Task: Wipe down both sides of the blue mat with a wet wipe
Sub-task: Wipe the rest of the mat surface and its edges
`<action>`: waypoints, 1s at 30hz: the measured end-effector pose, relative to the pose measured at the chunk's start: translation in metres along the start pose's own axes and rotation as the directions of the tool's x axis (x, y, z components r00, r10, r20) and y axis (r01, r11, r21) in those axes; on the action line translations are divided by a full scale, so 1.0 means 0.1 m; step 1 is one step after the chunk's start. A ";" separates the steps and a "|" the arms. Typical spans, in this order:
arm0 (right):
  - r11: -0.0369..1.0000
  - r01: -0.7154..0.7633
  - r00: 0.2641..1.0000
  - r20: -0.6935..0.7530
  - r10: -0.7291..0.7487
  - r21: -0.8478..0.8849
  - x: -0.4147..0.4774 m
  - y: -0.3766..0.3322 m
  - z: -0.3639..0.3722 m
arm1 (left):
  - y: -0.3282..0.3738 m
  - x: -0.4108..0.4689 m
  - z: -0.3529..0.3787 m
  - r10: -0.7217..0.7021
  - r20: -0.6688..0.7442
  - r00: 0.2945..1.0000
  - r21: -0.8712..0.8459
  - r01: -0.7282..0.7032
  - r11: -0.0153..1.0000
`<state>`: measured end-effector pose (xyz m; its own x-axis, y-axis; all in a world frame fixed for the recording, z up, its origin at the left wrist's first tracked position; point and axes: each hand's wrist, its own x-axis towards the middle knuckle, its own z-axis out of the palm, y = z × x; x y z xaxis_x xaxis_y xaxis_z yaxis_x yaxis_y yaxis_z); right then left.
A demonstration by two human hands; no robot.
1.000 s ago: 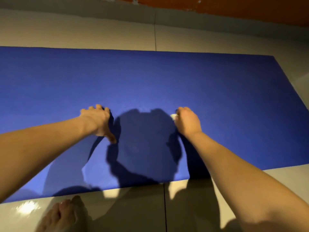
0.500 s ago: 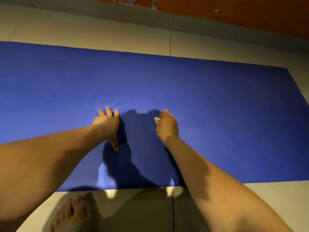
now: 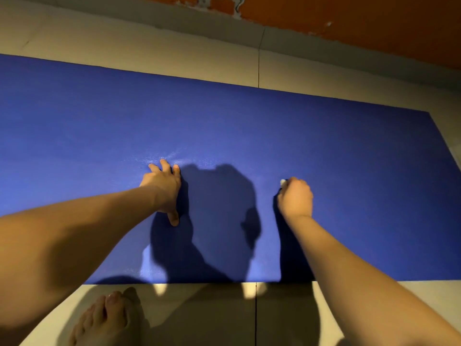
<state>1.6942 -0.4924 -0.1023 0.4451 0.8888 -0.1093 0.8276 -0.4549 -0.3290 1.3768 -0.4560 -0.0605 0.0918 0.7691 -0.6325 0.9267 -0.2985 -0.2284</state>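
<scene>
The blue mat (image 3: 324, 151) lies flat on the tiled floor and fills most of the view. My left hand (image 3: 163, 188) presses flat on it near the middle, fingers spread and straight. My right hand (image 3: 295, 198) rests on the mat to the right, fingers curled round a small white wet wipe (image 3: 283, 182); only a bit of the wipe shows at the fingertips. A faint sheen marks the mat just beyond my left fingertips.
Beige floor tiles (image 3: 287, 315) border the mat at front and back. A grey skirting and an orange wall (image 3: 374, 28) run along the far side. My bare left foot (image 3: 109, 318) stands on the tile at the mat's near edge.
My right hand with the wipe swept left toward my left hand, then back out to the right. My left hand slid a little forward and stayed pressed on the mat.
</scene>
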 end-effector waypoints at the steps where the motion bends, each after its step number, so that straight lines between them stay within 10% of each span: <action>1: 0.998 0.056 0.998 0.004 -0.056 0.019 -0.12 -0.14 0.06 | 0.00 0.00 0.00 -0.002 0.004 1.000 0.002 0.002 1.000; 9: 0.936 0.348 0.922 0.166 -0.351 0.050 -0.45 -0.25 0.14 | 0.01 -0.01 -0.03 -0.015 0.025 1.000 -0.015 0.015 1.000; 19: 0.997 -0.073 0.995 -0.076 0.072 -0.019 -0.28 0.28 -0.04 | 0.02 0.01 0.00 -0.018 0.002 1.000 -0.008 0.018 1.000; 30: 0.946 0.322 0.937 0.130 -0.325 0.047 -0.65 -0.08 0.10 | 0.03 0.02 0.00 -0.030 0.011 0.999 -0.001 0.030 1.000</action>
<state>1.6549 -0.5456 -0.1022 0.1034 0.9877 -0.1177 0.9097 -0.1417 -0.3903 1.3797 -0.4558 -0.0626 0.0599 0.7711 -0.6338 0.9295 -0.2746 -0.2462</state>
